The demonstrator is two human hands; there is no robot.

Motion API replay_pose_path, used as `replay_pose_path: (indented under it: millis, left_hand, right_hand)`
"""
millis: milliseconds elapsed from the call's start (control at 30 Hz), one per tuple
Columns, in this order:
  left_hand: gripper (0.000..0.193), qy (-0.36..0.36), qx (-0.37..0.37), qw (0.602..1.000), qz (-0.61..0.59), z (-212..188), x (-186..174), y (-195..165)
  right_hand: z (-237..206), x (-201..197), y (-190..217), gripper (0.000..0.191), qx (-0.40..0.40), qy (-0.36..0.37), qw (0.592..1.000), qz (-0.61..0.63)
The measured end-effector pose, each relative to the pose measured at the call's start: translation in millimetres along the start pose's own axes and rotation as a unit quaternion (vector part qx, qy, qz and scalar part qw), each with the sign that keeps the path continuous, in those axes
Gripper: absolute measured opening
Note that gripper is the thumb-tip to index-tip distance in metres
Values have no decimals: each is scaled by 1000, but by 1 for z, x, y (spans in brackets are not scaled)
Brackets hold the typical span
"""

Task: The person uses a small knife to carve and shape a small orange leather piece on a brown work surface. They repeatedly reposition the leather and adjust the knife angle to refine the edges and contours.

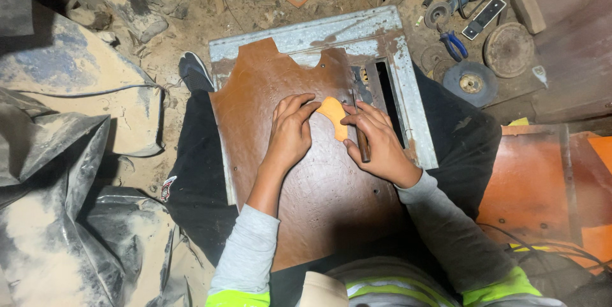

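Grey dusty sacks (57, 173) are heaped at the far left on the dirt floor. On the person's lap lies a brown leather sheet (319, 198) over a metal-edged board (408, 84). The left hand (288, 133) lies flat on it, fingers together, fingertips pressing a small orange leather piece (334, 116) near the sheet's middle. The right hand (377, 144) touches the piece's other side and is closed around a wooden-handled knife (361, 138), blade end up. Further right, blue pliers (454, 43) and grinding discs (470, 82) lie on the ground.
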State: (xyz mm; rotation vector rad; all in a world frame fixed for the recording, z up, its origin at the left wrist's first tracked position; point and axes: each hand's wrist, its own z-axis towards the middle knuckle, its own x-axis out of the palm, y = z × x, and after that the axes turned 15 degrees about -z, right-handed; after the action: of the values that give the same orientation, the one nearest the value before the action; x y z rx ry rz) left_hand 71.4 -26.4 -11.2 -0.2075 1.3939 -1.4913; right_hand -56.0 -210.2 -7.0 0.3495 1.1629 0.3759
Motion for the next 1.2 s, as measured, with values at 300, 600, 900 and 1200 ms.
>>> replay_pose_path:
  millis: [300, 600, 900, 1200]
  left_hand:
    - [40, -66, -49, 987, -137, -3, -14, 4]
    - [44, -10, -3, 1000, -26, -1, -1, 2]
    - [46, -1, -15, 1000, -7, 0, 0, 3]
    - [39, -33, -8, 998, -43, -1, 0, 8]
  right_hand:
    - [-1, -1, 3, 31, -2, -11, 1000, -9]
    - [0, -2, 5, 31, -2, -19, 1000, -14]
    - [-1, -3, 5, 34, 12, -23, 1000, 3]
    - [-4, -5, 3, 32, 108, -84, 987, 90]
